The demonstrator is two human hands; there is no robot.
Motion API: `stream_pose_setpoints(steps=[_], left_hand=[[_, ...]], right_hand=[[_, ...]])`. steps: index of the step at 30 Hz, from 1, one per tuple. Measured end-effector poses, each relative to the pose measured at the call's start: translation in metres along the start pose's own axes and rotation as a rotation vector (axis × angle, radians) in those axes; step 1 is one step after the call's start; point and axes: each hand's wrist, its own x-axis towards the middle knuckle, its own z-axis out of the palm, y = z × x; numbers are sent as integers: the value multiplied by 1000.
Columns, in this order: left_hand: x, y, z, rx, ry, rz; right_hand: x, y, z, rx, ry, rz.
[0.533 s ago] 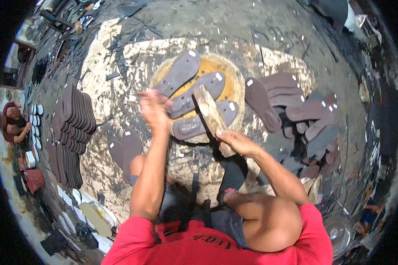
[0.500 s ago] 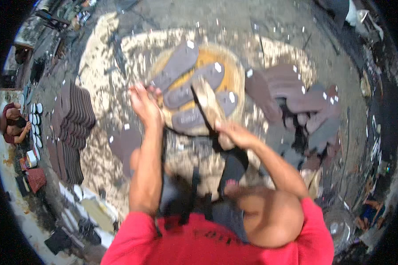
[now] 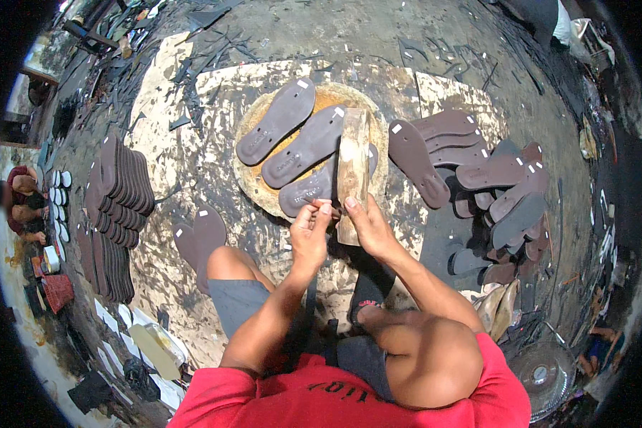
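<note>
Three brown-grey shoe soles lie side by side on a round block (image 3: 251, 187) with a yellow-orange top: a far sole (image 3: 277, 123), a middle sole (image 3: 305, 146) and a near sole (image 3: 309, 191). My right hand (image 3: 372, 230) grips the lower part of a long, worn piece of wood (image 3: 354, 153), which stands nearly upright in view and covers part of the near sole. Beside it, my left hand (image 3: 311, 234) is closed in a pinch at the near sole's lower edge. Whatever sits between those fingertips is too small to make out.
Neat stacks of brown soles (image 3: 125, 182) stand at left; two loose soles (image 3: 205, 239) lie by my knee. A jumbled pile of soles (image 3: 492, 171) spreads at right. A fan (image 3: 541, 374) is at lower right. A person (image 3: 23, 203) sits at far left.
My left hand, open at the block's left side before, has moved right and closed beside the wood. The piece of wood has turned from a slant to nearly upright in my right hand.
</note>
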Motion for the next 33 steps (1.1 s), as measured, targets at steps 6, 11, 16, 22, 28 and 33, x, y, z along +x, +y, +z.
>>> stream_pose_setpoints(steps=[6,11,16,22,28,33], left_hand=[[57,18,-41,-302,252,75],[93,16,-49,101,14,76],[96,9,-39,429,18,203],[95,16,-46,537,-53,179],[94,3,-50,604,-89,375],[93,-6,-51,912,-148,746]], right_hand=[[-9,4,-23,-207,14,99],[-20,21,-36,-22,-155,199],[-13,7,-38,243,-272,391],[-13,-136,-73,246,-283,76],[-40,-203,-68,515,-63,-761],[-2,-77,-32,-678,-247,-206]])
